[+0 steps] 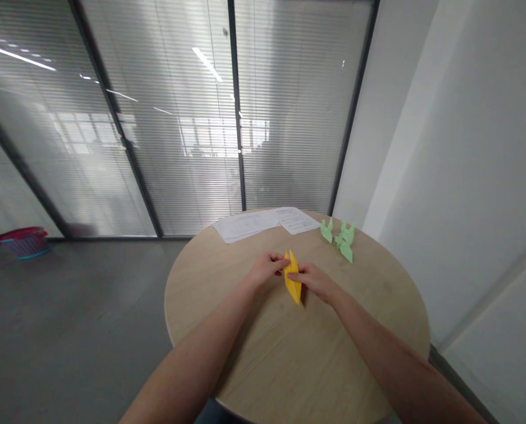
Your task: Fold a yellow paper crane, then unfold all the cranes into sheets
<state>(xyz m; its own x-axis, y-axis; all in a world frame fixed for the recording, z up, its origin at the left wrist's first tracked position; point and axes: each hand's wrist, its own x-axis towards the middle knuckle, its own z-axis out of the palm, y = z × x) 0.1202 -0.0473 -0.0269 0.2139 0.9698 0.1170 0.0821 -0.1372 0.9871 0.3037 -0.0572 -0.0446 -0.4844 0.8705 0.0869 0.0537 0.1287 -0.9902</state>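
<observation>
Hidden: most fingers of the right hand (318, 282), behind the yellow folded paper (293, 287); the fingertips of the left hand (266, 268) are hard to make out
Cut off: both forearms (201, 353) at the bottom of the view, and the near rim of the round table (289, 365)
Hard to read: the print on the white sheets (250, 225); the overlapping folds of the green folded papers (346, 237)
Count: one yellow piece, two hands, at least two sheets, one green piece set apart plus a cluster I cannot count surely, one basket (24, 242) on the floor
Yellow paper's place: between the hands, near the table's middle, short of the sheets
Its direction: long axis runs away from the wearer, two slim points at the far end, single tip nearest, slanting slightly right
Left hand: pinched on its upper left side
Right hand: clamped on its right side, thumb across the face
</observation>
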